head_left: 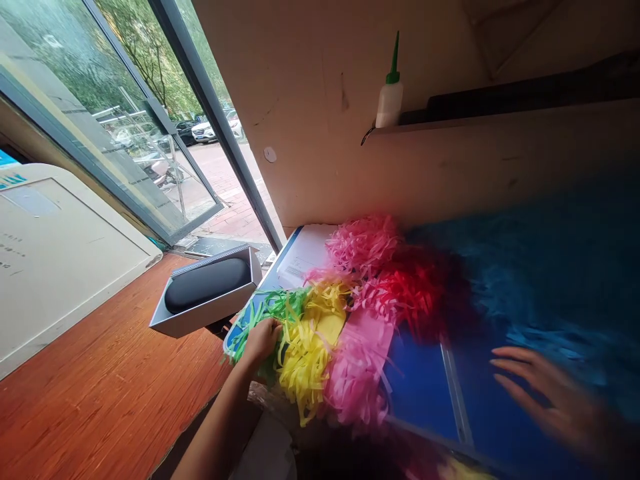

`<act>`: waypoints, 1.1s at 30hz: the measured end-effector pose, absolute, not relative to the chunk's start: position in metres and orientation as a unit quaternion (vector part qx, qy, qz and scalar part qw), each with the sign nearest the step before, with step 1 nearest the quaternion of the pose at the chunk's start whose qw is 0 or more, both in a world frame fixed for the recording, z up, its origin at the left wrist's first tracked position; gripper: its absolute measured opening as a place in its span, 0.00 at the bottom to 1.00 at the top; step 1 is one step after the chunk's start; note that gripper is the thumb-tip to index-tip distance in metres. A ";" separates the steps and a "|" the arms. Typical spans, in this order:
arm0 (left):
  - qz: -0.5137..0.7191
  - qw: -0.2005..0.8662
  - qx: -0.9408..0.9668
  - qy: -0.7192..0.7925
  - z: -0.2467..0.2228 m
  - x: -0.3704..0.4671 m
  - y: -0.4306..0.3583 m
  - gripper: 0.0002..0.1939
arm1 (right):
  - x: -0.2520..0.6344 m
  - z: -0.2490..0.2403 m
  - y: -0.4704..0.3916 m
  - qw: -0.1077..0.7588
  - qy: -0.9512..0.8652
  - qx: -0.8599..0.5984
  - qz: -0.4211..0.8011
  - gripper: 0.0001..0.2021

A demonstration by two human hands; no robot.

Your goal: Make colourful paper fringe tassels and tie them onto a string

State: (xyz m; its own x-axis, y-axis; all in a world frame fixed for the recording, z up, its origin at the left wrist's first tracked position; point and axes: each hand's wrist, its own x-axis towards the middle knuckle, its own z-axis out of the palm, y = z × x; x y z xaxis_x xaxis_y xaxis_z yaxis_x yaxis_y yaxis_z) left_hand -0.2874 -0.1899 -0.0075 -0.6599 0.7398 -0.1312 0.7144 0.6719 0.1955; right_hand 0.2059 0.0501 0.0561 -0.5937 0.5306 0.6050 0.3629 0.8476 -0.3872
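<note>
My left hand (pixel 263 338) is closed at the near left corner of the table, its fingertips curled into the green fringe (pixel 287 303), which looks like thin cut paper strips. Just right of it lies yellow fringe (pixel 305 357). Beyond that are pink fringe (pixel 356 380) and red fringe (pixel 415 290), with more pink at the back. My right hand (pixel 545 390), slightly blurred, hovers open with fingers apart over the blue table (pixel 425 373). It holds nothing. Beside it, a large dark blue fringe pile (pixel 550 280) spreads along the wall side.
An open box with a black oval case (pixel 207 285) sits left of the table, near a wooden surface (pixel 110 340) and a white board (pixel 60 260). A white bottle with a green nozzle (pixel 390 100) stands on a wall ledge (pixel 500 115). A glass door (pixel 150 133) stands open outward.
</note>
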 end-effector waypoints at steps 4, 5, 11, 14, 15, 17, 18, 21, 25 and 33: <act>0.081 0.099 0.388 0.913 -0.007 -0.293 -0.201 0.11 | 0.142 0.065 0.014 0.317 -0.928 -0.103 0.166 0.09; 0.082 0.094 0.387 0.913 -0.007 -0.293 -0.203 0.11 | 0.122 0.067 0.002 0.284 -0.937 -0.079 0.186 0.09; 0.058 0.057 0.433 0.898 -0.005 -0.274 -0.204 0.14 | -0.023 0.050 -0.068 0.131 -0.963 0.064 0.226 0.16; 0.036 0.038 0.432 0.900 -0.005 -0.269 -0.205 0.18 | -0.092 0.038 -0.088 0.072 -0.975 0.112 0.179 0.22; 0.030 0.031 0.428 0.903 -0.005 -0.269 -0.207 0.18 | -0.109 0.035 -0.090 0.040 -0.983 0.078 0.160 0.23; 0.024 0.016 0.417 0.908 -0.006 -0.271 -0.212 0.18 | -0.130 0.032 -0.090 -0.009 -0.992 -0.030 0.126 0.25; 0.024 0.010 0.411 0.911 -0.006 -0.272 -0.215 0.19 | -0.134 0.031 -0.088 -0.024 -0.989 -0.089 0.112 0.26; 0.031 -0.004 0.396 0.918 -0.008 -0.276 -0.222 0.20 | -0.133 0.027 -0.078 -0.031 -0.978 -0.186 0.089 0.26; 0.061 -0.030 0.382 0.921 -0.007 -0.279 -0.224 0.19 | -0.123 0.025 -0.063 -0.024 -0.974 -0.210 0.081 0.24; 0.182 -0.042 0.466 0.865 0.010 -0.277 -0.194 0.16 | -0.121 0.019 -0.082 0.072 -0.990 0.032 0.115 0.16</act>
